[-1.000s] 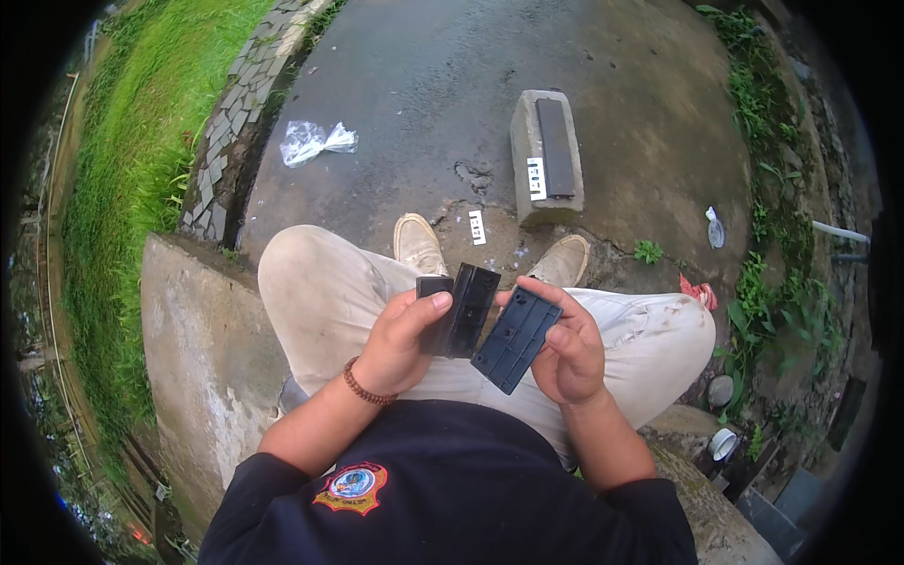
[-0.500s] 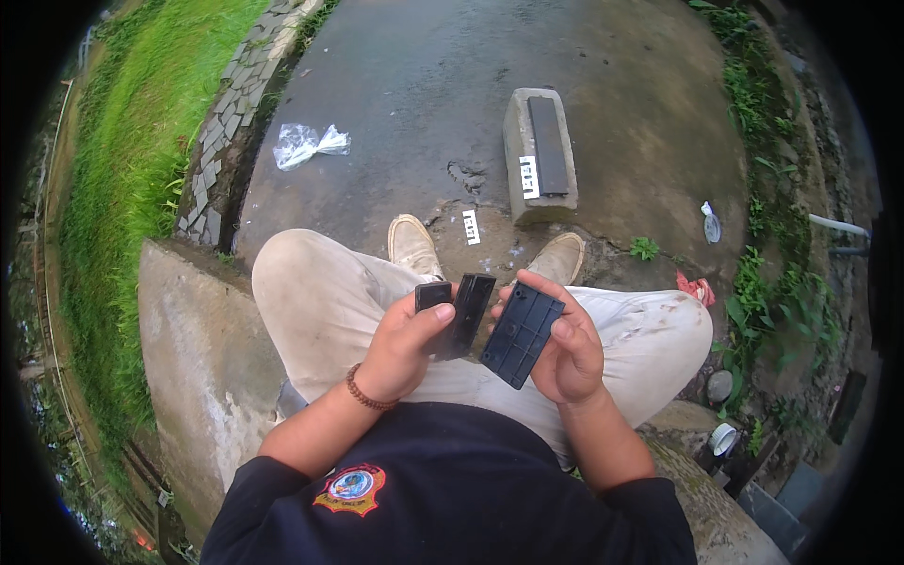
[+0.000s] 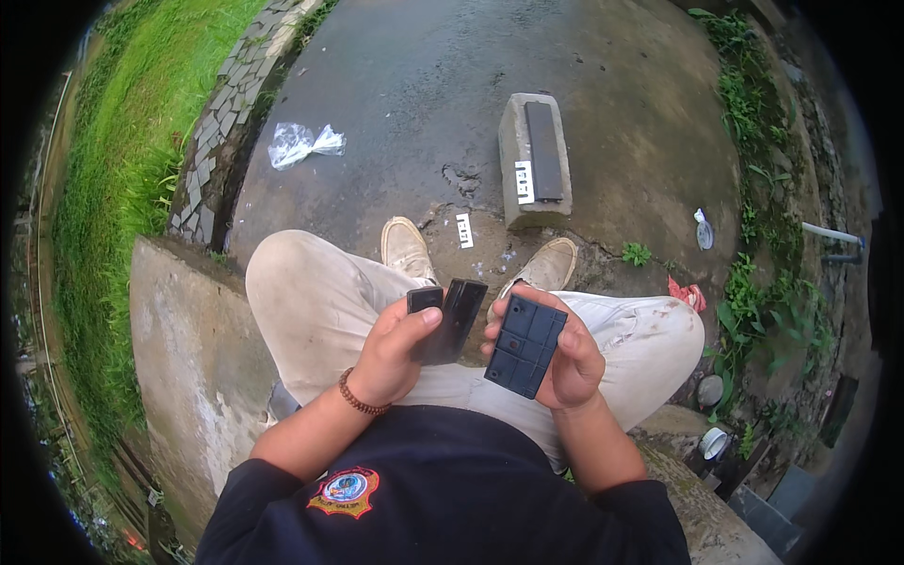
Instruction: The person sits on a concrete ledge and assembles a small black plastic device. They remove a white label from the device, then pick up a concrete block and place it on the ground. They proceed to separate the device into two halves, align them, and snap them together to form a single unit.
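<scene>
My left hand (image 3: 386, 353) is closed round a black plastic casing (image 3: 460, 320), its thumb pressed over the near end. The casing looks hollow, with upright walls, and stands tilted above my lap. A hand's width to the right, my right hand (image 3: 574, 363) grips a flat black plastic cover (image 3: 524, 345) by its edge, thumb on one side and fingers behind. Raised ribs cross the cover's visible face, and small round holes sit near its corners. The two pieces are apart. My fingers hide the lower part of the casing.
Ahead, a concrete block (image 3: 511, 141) bears a long dark bar (image 3: 543, 151) and a white marked label (image 3: 524, 183). A similar label (image 3: 464, 231) lies on the ground between my shoes. Farther left is a clear plastic bag (image 3: 292, 146); a low concrete wall (image 3: 179, 330) stands beside my left knee.
The ribbed cover in my right hand has turned and now sits more upright, facing me. My left hand keeps hold of the casing, nearly in place. The whole view has shifted slightly.
</scene>
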`<state>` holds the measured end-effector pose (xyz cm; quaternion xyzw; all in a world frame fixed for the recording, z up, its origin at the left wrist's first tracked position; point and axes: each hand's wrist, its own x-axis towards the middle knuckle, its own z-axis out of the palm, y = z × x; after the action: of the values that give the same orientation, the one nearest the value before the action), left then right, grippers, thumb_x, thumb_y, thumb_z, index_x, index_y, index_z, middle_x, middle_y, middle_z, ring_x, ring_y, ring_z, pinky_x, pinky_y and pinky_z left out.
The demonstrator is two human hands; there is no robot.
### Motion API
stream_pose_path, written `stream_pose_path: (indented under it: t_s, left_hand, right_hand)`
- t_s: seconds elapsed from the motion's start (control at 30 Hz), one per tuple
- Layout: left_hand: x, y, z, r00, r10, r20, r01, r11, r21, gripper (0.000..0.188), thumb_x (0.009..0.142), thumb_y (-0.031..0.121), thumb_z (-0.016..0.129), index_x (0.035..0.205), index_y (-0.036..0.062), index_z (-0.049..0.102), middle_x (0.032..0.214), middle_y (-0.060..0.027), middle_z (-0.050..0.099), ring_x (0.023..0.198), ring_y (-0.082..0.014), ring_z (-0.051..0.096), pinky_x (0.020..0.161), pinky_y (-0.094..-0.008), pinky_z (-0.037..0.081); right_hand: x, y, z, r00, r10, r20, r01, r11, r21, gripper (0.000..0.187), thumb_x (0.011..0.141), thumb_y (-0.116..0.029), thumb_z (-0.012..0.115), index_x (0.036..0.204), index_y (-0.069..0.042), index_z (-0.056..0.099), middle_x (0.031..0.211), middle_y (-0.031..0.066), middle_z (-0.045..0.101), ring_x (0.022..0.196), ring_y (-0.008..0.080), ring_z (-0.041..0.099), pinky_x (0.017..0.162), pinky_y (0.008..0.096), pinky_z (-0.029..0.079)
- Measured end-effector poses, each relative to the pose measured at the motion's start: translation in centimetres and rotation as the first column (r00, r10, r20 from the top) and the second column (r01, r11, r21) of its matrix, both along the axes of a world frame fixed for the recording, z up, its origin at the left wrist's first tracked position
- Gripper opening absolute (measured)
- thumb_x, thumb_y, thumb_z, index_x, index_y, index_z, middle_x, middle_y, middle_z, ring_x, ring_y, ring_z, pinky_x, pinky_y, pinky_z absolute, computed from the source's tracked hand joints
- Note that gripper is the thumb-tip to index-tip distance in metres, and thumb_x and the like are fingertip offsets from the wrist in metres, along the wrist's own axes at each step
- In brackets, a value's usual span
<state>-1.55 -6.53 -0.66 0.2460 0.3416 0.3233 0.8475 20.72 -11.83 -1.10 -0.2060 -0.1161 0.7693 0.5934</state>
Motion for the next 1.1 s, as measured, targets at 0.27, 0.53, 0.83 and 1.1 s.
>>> stream_pose_path:
  t_s: [0.27, 0.53, 0.83, 1.1]
  left_hand:
    - [0.7, -0.1, 0.4, 1.0, -0.015, -0.028, 0.017, 0.997, 0.072, 0.042, 0.101, 0.018, 0.062, 0.137, -0.0027, 0.057, 0.126, -0.0099, 0.067, 0.111, -0.0158, 0.064, 0.1, -0.0335, 0.05]
    - [1.4, -0.6, 0.9, 0.97, -0.042, -0.241, 0.087, 0.98, 0.18, 0.049, 0.097, 0.018, 0.071, 0.139, -0.0022, 0.055, 0.122, -0.0067, 0.068, 0.109, -0.0116, 0.062, 0.094, -0.029, 0.05]
    - [1.9, -0.7, 0.3, 0.958, 0.003, -0.287, 0.097, 0.937, 0.334, 0.051, 0.092, 0.007, 0.077, 0.138, 0.003, 0.058, 0.114, -0.0013, 0.063, 0.096, -0.0074, 0.056, 0.087, -0.0257, 0.049]
    - [0.6, -0.5, 0.7, 0.906, -0.064, -0.419, 0.237, 0.896, 0.376, 0.047, 0.091, 0.008, 0.079, 0.133, 0.0044, 0.057, 0.113, -0.0013, 0.062, 0.1, -0.008, 0.056, 0.087, -0.0256, 0.05]
  right_hand:
    - [-1.1, -0.3, -0.2, 0.877, -0.091, 0.472, 0.103, 0.995, 0.0, 0.068, 0.092, -0.016, 0.076, 0.147, 0.008, 0.045, 0.135, 0.0191, 0.062, 0.124, 0.0271, 0.063, 0.105, 0.0414, 0.053]
    - [-1.5, -0.2, 0.2, 0.811, -0.084, 0.579, 0.092, 0.996, 0.015, 0.059, 0.092, -0.003, 0.077, 0.144, 0.007, 0.05, 0.135, 0.0172, 0.062, 0.125, 0.0243, 0.06, 0.108, 0.0381, 0.05]
    - [-1.6, 0.0, -0.2, 0.815, -0.095, 0.572, 0.084, 0.995, 0.046, 0.061, 0.089, 0.001, 0.079, 0.144, 0.007, 0.05, 0.129, 0.0196, 0.064, 0.123, 0.0254, 0.063, 0.103, 0.0393, 0.056]
    - [-1.3, -0.3, -0.8, 0.843, -0.016, 0.538, -0.017, 0.998, 0.057, 0.064, 0.089, 0.004, 0.076, 0.146, 0.006, 0.046, 0.135, 0.0203, 0.06, 0.127, 0.0263, 0.06, 0.105, 0.0415, 0.053]
